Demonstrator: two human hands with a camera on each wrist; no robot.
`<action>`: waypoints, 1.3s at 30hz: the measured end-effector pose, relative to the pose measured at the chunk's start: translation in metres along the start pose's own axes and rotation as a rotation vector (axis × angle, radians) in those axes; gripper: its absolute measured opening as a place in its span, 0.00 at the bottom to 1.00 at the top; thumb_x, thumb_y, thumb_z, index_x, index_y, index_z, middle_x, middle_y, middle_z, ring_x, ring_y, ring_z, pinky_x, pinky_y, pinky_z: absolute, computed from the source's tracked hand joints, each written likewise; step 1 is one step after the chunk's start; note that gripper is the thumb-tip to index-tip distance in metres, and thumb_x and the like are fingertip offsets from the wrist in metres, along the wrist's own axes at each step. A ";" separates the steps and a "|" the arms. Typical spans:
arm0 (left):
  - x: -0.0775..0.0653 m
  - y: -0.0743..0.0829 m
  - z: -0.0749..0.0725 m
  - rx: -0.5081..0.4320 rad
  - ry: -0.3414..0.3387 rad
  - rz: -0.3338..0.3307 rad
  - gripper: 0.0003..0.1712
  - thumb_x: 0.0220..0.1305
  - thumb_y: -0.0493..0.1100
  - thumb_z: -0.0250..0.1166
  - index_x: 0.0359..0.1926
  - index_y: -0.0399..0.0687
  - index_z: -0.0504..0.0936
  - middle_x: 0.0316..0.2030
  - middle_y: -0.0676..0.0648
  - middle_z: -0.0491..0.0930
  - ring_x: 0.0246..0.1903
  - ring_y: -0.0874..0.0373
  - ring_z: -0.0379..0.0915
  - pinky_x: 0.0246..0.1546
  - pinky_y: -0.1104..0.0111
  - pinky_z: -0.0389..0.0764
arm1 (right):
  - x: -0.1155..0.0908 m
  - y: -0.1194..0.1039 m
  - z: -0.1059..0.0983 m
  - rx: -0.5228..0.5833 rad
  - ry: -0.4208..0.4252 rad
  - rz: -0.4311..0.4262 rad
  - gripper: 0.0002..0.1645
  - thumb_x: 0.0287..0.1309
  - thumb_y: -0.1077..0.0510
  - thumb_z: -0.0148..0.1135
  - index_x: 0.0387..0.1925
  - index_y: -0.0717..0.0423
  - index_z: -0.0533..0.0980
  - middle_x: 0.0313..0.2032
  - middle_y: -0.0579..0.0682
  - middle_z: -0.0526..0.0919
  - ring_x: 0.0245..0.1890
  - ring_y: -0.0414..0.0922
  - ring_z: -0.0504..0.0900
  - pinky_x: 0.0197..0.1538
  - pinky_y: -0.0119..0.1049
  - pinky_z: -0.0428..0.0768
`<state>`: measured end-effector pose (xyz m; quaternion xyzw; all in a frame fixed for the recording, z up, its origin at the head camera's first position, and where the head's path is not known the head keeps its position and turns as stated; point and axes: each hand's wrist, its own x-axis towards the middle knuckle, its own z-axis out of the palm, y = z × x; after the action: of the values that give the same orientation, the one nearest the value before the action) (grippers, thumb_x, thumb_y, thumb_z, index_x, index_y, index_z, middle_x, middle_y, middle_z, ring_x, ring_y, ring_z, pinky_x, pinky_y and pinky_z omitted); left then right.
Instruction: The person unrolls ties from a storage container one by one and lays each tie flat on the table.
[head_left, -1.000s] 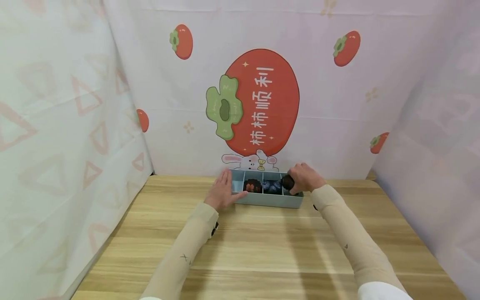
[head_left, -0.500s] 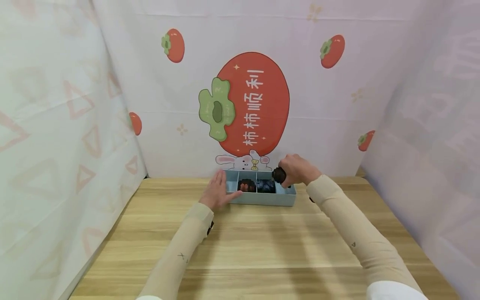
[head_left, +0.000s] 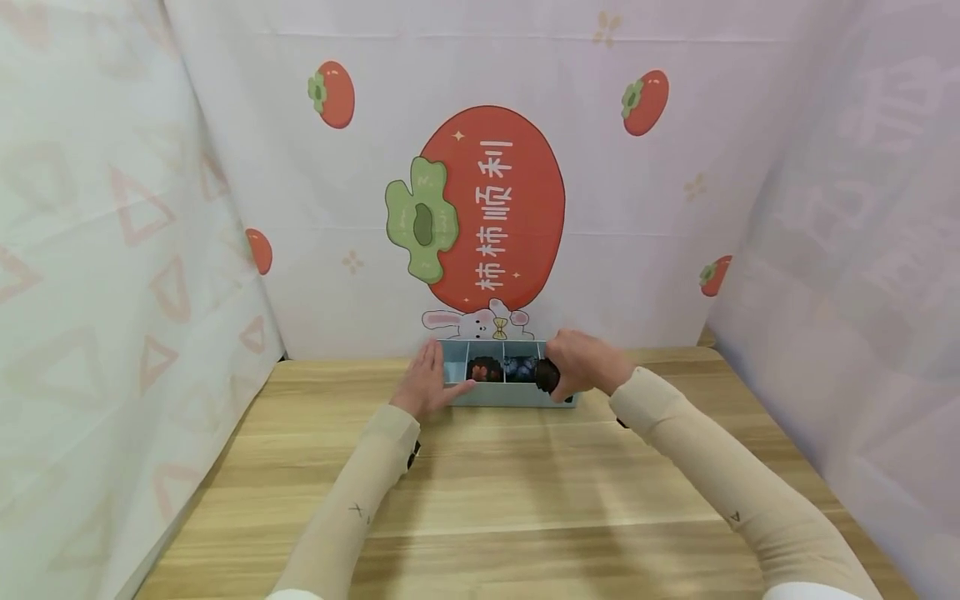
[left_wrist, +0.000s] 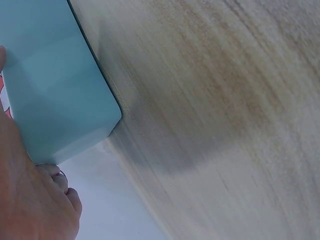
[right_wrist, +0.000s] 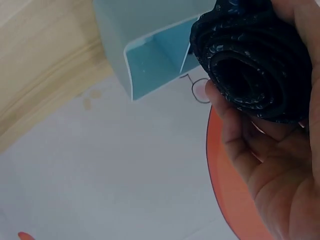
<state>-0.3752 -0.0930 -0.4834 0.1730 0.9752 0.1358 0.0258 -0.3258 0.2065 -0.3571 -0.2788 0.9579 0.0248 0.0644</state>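
A pale blue divided box (head_left: pixel 510 395) stands by the back wall. My left hand (head_left: pixel 420 382) lies against its left end, fingers straight and the thumb along the front rim. My right hand (head_left: pixel 587 363) grips a rolled dark cloth (head_left: pixel 547 376) over the right-end compartment. In the right wrist view the rolled cloth (right_wrist: pixel 250 65) shows its spiral end and small pale pattern, with fingers curled round it. An orange-flowered dark roll (head_left: pixel 485 369) and a blue-patterned roll (head_left: pixel 521 368) sit in the two middle compartments. The left-end compartment (head_left: pixel 454 372) shows its bare floor.
The box stands on a wood-grain table (head_left: pixel 480 483). A white cloth wall (head_left: pixel 615 275) with printed persimmons rises right behind it, and more printed cloth hangs at both sides.
My right hand first raised the rolled cloth above the right-end compartment, then lowered it there again. My left hand stays at the box's left end. The head view has shifted slightly.
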 end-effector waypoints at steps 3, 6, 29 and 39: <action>-0.002 0.002 -0.003 0.003 0.010 0.004 0.70 0.69 0.83 0.47 0.82 0.28 0.40 0.84 0.31 0.39 0.85 0.37 0.35 0.85 0.49 0.45 | -0.005 -0.005 0.005 0.028 0.002 0.003 0.21 0.46 0.50 0.83 0.23 0.53 0.76 0.21 0.44 0.75 0.20 0.40 0.70 0.25 0.32 0.67; -0.002 0.001 -0.003 -0.002 0.013 0.009 0.69 0.69 0.82 0.47 0.82 0.27 0.40 0.84 0.31 0.38 0.85 0.37 0.35 0.85 0.49 0.46 | -0.009 -0.008 0.013 0.062 0.000 0.022 0.22 0.47 0.48 0.83 0.21 0.52 0.75 0.20 0.44 0.74 0.20 0.39 0.70 0.24 0.32 0.66; -0.005 0.004 -0.005 -0.004 0.016 0.014 0.66 0.72 0.78 0.50 0.82 0.27 0.41 0.84 0.30 0.39 0.85 0.37 0.35 0.85 0.50 0.45 | -0.013 -0.053 0.077 0.390 -0.080 0.243 0.28 0.46 0.36 0.79 0.18 0.52 0.76 0.19 0.44 0.75 0.21 0.41 0.69 0.26 0.34 0.67; 0.001 -0.002 0.000 -0.017 0.024 0.031 0.72 0.67 0.85 0.45 0.82 0.27 0.39 0.84 0.30 0.38 0.85 0.37 0.34 0.85 0.49 0.43 | -0.013 -0.071 0.095 0.583 -0.107 0.372 0.34 0.45 0.31 0.74 0.32 0.58 0.78 0.29 0.51 0.80 0.26 0.45 0.79 0.29 0.36 0.76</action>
<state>-0.3767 -0.0946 -0.4843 0.1861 0.9714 0.1468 0.0136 -0.2665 0.1612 -0.4499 -0.0677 0.9543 -0.2238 0.1860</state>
